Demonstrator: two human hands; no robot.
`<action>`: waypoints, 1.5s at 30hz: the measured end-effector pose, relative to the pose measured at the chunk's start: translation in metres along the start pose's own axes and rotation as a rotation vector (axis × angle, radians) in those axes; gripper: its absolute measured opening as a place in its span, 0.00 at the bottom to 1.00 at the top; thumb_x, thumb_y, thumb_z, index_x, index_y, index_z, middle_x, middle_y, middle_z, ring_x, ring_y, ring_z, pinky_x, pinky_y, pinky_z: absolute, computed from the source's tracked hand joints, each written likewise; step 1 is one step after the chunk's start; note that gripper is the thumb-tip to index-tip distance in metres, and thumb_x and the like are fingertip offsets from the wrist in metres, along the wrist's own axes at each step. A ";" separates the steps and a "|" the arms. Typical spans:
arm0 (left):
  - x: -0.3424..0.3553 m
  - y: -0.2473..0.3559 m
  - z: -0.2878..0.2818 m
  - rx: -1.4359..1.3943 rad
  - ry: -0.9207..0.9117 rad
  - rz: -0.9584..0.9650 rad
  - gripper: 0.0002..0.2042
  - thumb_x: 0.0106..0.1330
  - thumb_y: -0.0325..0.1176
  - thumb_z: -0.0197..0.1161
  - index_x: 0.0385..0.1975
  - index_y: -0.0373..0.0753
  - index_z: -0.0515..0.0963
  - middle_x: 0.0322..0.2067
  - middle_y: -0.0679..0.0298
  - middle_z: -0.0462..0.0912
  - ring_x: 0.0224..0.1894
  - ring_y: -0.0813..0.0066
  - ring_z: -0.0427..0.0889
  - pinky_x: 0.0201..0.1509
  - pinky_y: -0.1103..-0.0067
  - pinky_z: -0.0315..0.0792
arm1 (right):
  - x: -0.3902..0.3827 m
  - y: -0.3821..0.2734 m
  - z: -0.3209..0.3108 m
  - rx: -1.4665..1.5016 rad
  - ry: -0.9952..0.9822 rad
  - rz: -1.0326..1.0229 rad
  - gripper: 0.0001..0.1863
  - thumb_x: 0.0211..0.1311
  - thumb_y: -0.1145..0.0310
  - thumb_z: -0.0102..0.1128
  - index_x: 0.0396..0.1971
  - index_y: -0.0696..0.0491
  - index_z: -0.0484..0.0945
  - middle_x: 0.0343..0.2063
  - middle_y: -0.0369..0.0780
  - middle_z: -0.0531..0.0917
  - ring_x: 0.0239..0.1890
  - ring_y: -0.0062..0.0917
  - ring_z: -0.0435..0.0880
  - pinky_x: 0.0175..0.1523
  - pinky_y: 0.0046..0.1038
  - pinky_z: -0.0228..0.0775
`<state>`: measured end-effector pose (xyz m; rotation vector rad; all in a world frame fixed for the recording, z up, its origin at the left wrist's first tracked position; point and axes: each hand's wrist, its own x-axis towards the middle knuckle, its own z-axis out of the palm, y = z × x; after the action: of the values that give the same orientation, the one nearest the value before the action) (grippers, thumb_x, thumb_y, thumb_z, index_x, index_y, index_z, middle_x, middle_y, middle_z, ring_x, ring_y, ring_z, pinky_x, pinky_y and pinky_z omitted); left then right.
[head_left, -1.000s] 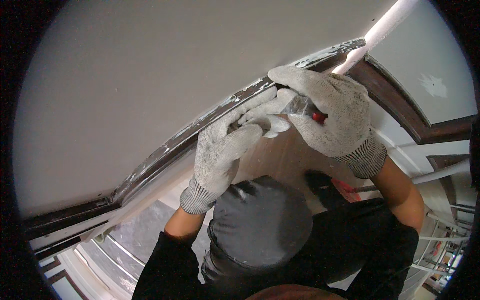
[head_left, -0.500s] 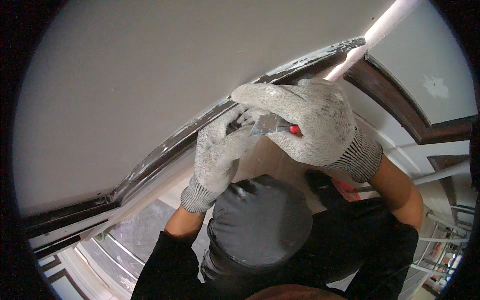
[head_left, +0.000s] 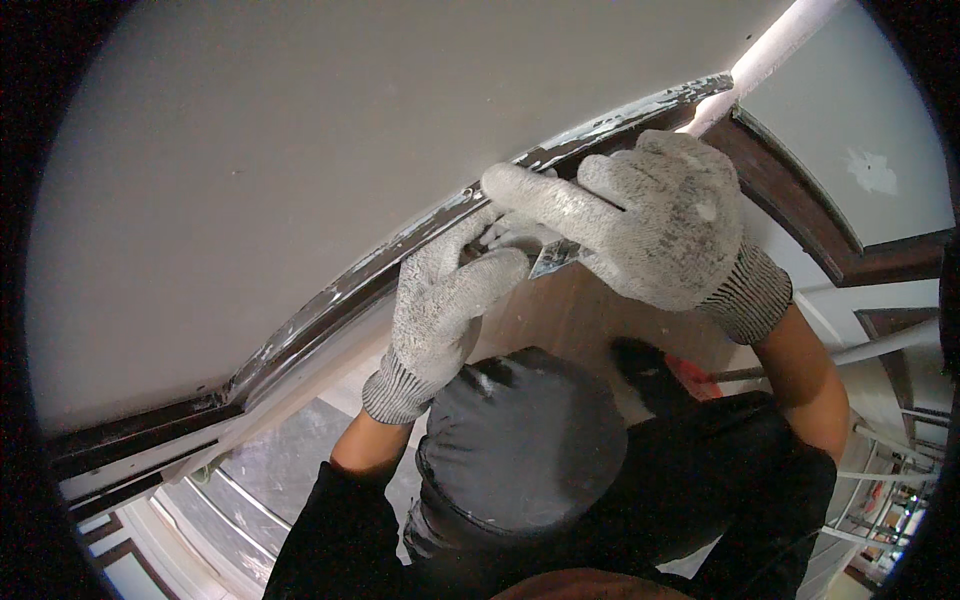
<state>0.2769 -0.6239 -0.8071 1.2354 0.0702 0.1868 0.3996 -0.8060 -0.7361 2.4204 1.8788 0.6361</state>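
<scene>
Grey knit gloves, two of them, are covering both hands. The right hand [head_left: 670, 225] is grasping one scraper [head_left: 553, 260], whose flat metal blade is showing between the hands while the palm is hiding its handle. The left hand [head_left: 440, 300] is curling its fingers at the near edge of one long dark trim strip [head_left: 350, 283]; whether it is gripping anything, I cannot tell. Patchy with white, the strip is running from near left to far right along one grey wall panel [head_left: 300, 150]. Farther right, one brown frame [head_left: 785, 190] is edging a second panel [head_left: 850, 110] bearing one white patch [head_left: 872, 172]. At the near left, two pale rails [head_left: 250, 498] are slanting side by side.
</scene>
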 end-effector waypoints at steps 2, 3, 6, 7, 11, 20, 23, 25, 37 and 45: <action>0.001 0.005 0.004 0.056 -0.020 -0.003 0.25 0.67 0.31 0.60 0.63 0.26 0.73 0.56 0.54 0.81 0.55 0.71 0.80 0.63 0.74 0.72 | -0.005 0.005 0.000 -0.096 0.047 -0.014 0.25 0.52 0.56 0.69 0.53 0.40 0.84 0.42 0.33 0.84 0.46 0.29 0.84 0.54 0.42 0.75; 0.001 0.008 0.006 0.002 -0.018 0.009 0.25 0.67 0.31 0.59 0.63 0.26 0.73 0.56 0.54 0.81 0.55 0.71 0.80 0.63 0.74 0.72 | -0.005 0.009 0.001 -0.114 0.088 -0.040 0.25 0.52 0.55 0.69 0.52 0.40 0.84 0.41 0.33 0.84 0.44 0.29 0.84 0.53 0.42 0.75; 0.004 0.012 0.011 -0.088 -0.042 0.040 0.26 0.66 0.31 0.58 0.64 0.26 0.72 0.56 0.54 0.81 0.55 0.71 0.81 0.63 0.75 0.72 | -0.008 0.020 0.001 -0.135 0.201 -0.091 0.24 0.51 0.54 0.70 0.50 0.40 0.84 0.39 0.32 0.84 0.41 0.30 0.84 0.51 0.42 0.75; 0.005 0.013 0.011 -0.070 -0.071 0.042 0.26 0.66 0.31 0.58 0.64 0.26 0.72 0.57 0.54 0.81 0.54 0.72 0.81 0.63 0.75 0.72 | -0.009 0.023 0.000 -0.124 0.200 -0.077 0.23 0.51 0.53 0.70 0.50 0.41 0.84 0.38 0.32 0.84 0.41 0.30 0.84 0.51 0.42 0.75; 0.006 0.011 0.009 -0.059 -0.069 0.053 0.27 0.65 0.31 0.59 0.64 0.27 0.73 0.56 0.54 0.82 0.54 0.72 0.81 0.63 0.75 0.72 | -0.009 0.024 -0.006 -0.036 0.243 -0.043 0.23 0.50 0.52 0.71 0.48 0.42 0.84 0.37 0.33 0.84 0.38 0.29 0.84 0.49 0.41 0.75; 0.000 0.003 -0.001 0.263 0.014 0.121 0.25 0.64 0.31 0.60 0.60 0.26 0.75 0.53 0.56 0.82 0.54 0.71 0.81 0.61 0.76 0.72 | 0.003 0.007 0.001 0.049 0.004 -0.089 0.33 0.54 0.56 0.70 0.64 0.40 0.79 0.39 0.33 0.83 0.43 0.27 0.83 0.58 0.39 0.72; -0.001 0.005 0.002 0.037 0.006 0.029 0.25 0.64 0.30 0.60 0.62 0.26 0.74 0.54 0.56 0.82 0.54 0.71 0.80 0.61 0.76 0.73 | 0.000 0.010 -0.005 0.040 -0.069 -0.032 0.32 0.56 0.56 0.69 0.64 0.41 0.78 0.41 0.34 0.83 0.47 0.27 0.82 0.63 0.41 0.69; -0.001 0.006 0.005 -0.006 0.004 0.026 0.27 0.64 0.30 0.60 0.63 0.26 0.73 0.54 0.55 0.82 0.54 0.70 0.81 0.61 0.75 0.73 | -0.003 0.013 -0.007 0.059 -0.078 -0.046 0.31 0.57 0.55 0.69 0.64 0.42 0.78 0.43 0.34 0.84 0.49 0.28 0.82 0.64 0.41 0.68; 0.004 0.005 0.006 -0.134 -0.127 0.021 0.29 0.64 0.29 0.58 0.67 0.26 0.69 0.59 0.51 0.79 0.58 0.69 0.80 0.63 0.73 0.73 | -0.014 0.030 0.000 -0.116 0.048 -0.117 0.28 0.63 0.53 0.64 0.63 0.42 0.77 0.44 0.36 0.86 0.46 0.29 0.86 0.58 0.37 0.76; 0.002 0.004 0.003 0.086 -0.045 -0.005 0.29 0.65 0.32 0.60 0.66 0.26 0.69 0.56 0.53 0.80 0.59 0.70 0.79 0.66 0.74 0.69 | 0.005 0.003 -0.006 0.132 -0.024 -0.057 0.29 0.62 0.56 0.63 0.65 0.38 0.76 0.41 0.36 0.88 0.40 0.30 0.89 0.49 0.38 0.81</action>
<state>0.2793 -0.6252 -0.8025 1.3241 0.0423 0.1529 0.4015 -0.8036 -0.7280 2.4273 2.0337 0.4928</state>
